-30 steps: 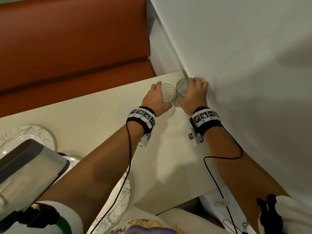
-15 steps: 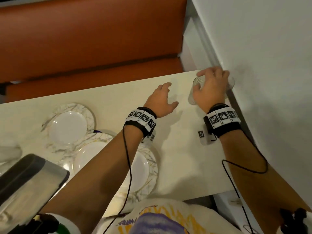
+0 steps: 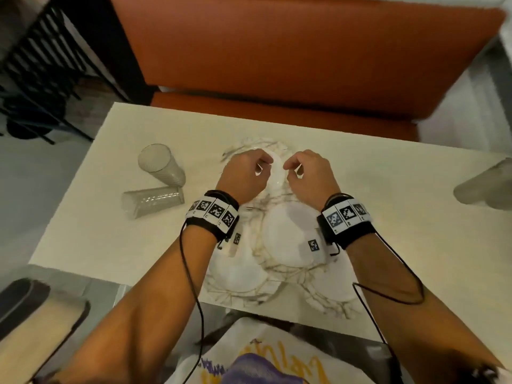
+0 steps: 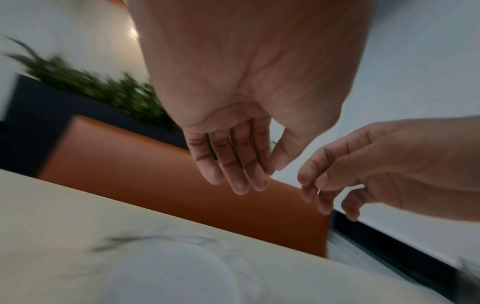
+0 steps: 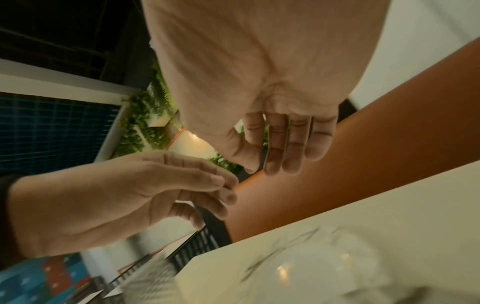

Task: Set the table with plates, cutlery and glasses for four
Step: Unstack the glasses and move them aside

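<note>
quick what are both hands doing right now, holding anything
Left hand: open, fingers loosely curled, holding nothing.
Right hand: open, fingers loosely curled, holding nothing.

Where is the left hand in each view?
Head: the left hand is at centre, over the far plate, beside the right hand.
Left wrist: it fills the top centre, palm side, fingers down.
Right wrist: it enters from the left edge.
Shared landmark: orange bench back.

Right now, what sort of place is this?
Probably a restaurant or café booth: an orange padded bench seat behind a cream rectangular table, with marble-patterned white plates and clear ribbed glasses.
</note>
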`<state>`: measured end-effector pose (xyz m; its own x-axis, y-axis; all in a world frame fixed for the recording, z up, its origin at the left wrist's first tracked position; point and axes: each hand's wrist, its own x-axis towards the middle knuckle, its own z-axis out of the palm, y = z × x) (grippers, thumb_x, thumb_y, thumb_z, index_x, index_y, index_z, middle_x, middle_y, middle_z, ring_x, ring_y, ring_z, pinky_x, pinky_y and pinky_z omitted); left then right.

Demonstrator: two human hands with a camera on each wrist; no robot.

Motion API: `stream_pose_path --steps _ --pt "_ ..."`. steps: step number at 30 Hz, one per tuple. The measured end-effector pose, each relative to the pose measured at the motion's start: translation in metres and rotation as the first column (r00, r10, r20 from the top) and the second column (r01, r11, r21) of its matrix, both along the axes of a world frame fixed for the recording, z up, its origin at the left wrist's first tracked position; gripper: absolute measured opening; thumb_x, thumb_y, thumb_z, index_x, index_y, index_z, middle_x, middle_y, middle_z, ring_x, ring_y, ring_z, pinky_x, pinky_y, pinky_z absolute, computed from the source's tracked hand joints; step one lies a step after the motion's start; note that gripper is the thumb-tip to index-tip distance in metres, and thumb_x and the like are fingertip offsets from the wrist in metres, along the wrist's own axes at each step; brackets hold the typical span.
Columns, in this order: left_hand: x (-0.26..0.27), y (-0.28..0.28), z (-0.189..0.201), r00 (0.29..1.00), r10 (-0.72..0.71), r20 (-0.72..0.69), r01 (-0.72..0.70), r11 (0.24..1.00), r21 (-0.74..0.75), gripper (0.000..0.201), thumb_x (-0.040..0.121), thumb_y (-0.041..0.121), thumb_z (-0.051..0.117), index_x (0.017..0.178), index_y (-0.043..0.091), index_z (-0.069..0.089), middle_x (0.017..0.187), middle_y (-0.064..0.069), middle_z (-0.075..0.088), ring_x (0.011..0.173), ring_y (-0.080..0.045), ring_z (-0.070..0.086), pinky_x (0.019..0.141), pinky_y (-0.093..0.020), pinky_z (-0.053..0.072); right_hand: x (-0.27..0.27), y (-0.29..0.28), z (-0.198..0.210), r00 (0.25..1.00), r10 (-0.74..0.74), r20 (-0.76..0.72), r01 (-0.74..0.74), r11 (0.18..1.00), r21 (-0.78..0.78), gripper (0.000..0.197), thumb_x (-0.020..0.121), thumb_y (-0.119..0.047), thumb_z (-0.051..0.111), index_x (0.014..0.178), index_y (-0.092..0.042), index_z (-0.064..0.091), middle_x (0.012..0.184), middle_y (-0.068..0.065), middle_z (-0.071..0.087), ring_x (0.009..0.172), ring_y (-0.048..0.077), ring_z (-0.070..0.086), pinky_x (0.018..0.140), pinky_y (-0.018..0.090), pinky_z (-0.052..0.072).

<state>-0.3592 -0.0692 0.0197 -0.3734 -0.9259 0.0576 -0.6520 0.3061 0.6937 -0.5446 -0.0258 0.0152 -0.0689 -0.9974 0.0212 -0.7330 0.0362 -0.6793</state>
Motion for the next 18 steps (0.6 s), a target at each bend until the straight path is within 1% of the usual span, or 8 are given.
stream_pose_path --steps 2,5,9,11,12,14,16,18 --pt "0.066 -0.002 0.001 0.995 0.090 -0.048 -0.094 0.992 -0.088 0.016 0.092 0.014 0.063 0.104 0.015 0.074 0.093 0.004 0.074 0.077 -0.012 0.066 0.078 -0.033 0.057 0.061 -0.013 -0.003 0.996 0.084 0.020 -0.084 0.996 0.005 0.018 0.087 -0.008 0.062 0.096 -0.020 0.071 0.099 -0.002 0.066 0.089 0.020 0.060 0.087 0.038 0.054" --pt "0.158 -0.002 0.001 0.960 0.270 -0.068 -0.278 0.947 -0.161 0.018 0.093 0.016 0.058 0.103 0.017 0.072 0.095 0.005 0.072 0.078 -0.014 0.063 0.074 -0.030 0.053 0.143 -0.032 0.000 0.980 0.196 0.034 -0.197 0.980 0.019 0.020 0.088 -0.009 0.062 0.103 -0.019 0.070 0.102 -0.002 0.064 0.094 0.019 0.059 0.089 0.037 0.053" --pt "0.249 -0.009 -0.007 0.893 0.449 -0.015 -0.445 0.881 -0.161 0.020 0.093 0.015 0.056 0.106 0.021 0.070 0.100 0.004 0.068 0.087 -0.019 0.060 0.079 -0.029 0.049 0.221 -0.059 0.008 0.947 0.319 -0.024 -0.318 0.947 0.038 0.030 0.088 -0.013 0.063 0.117 -0.020 0.063 0.112 0.000 0.058 0.108 0.019 0.050 0.096 0.038 0.049" --pt "0.281 -0.012 -0.018 0.866 0.500 0.031 -0.493 0.862 -0.122 0.022 0.091 0.017 0.060 0.112 0.018 0.069 0.103 -0.001 0.065 0.095 -0.024 0.058 0.085 -0.036 0.051 0.250 -0.073 0.010 0.922 0.376 -0.094 -0.372 0.927 0.054 0.038 0.086 -0.014 0.063 0.123 -0.020 0.060 0.121 0.002 0.055 0.117 0.022 0.045 0.102 0.040 0.045" --pt "0.293 -0.013 -0.024 0.857 0.511 0.070 -0.505 0.859 -0.086 0.027 0.091 0.019 0.063 0.117 0.016 0.068 0.108 -0.004 0.064 0.102 -0.027 0.057 0.090 -0.041 0.052 0.262 -0.079 0.011 0.907 0.398 -0.138 -0.392 0.918 0.066 0.042 0.085 -0.014 0.063 0.127 -0.020 0.058 0.127 0.003 0.054 0.121 0.024 0.043 0.105 0.042 0.043" --pt "0.312 -0.016 -0.034 0.857 0.485 0.175 -0.497 0.867 0.029 0.045 0.089 0.026 0.071 0.131 0.014 0.062 0.126 -0.011 0.060 0.120 -0.033 0.052 0.101 -0.046 0.048 0.280 -0.092 0.011 0.875 0.432 -0.216 -0.423 0.902 0.089 0.054 0.084 -0.017 0.065 0.136 -0.021 0.054 0.139 0.005 0.049 0.129 0.028 0.039 0.110 0.046 0.040" --pt "0.324 -0.020 -0.043 0.878 0.392 0.276 -0.443 0.883 0.154 0.070 0.085 0.040 0.078 0.145 0.016 0.052 0.147 -0.013 0.050 0.137 -0.034 0.042 0.112 -0.048 0.041 0.292 -0.103 0.010 0.844 0.462 -0.272 -0.448 0.887 0.115 0.068 0.082 -0.024 0.068 0.147 -0.023 0.045 0.151 0.007 0.041 0.136 0.031 0.034 0.112 0.050 0.036" --pt "0.333 -0.025 -0.054 0.887 0.271 0.375 -0.383 0.885 0.266 0.097 0.075 0.055 0.084 0.154 0.020 0.041 0.159 -0.009 0.040 0.146 -0.033 0.034 0.117 -0.052 0.035 0.301 -0.115 0.005 0.806 0.495 -0.325 -0.460 0.869 0.183 0.082 0.081 -0.028 0.071 0.155 -0.028 0.034 0.162 0.009 0.028 0.145 0.035 0.025 0.115 0.053 0.030"
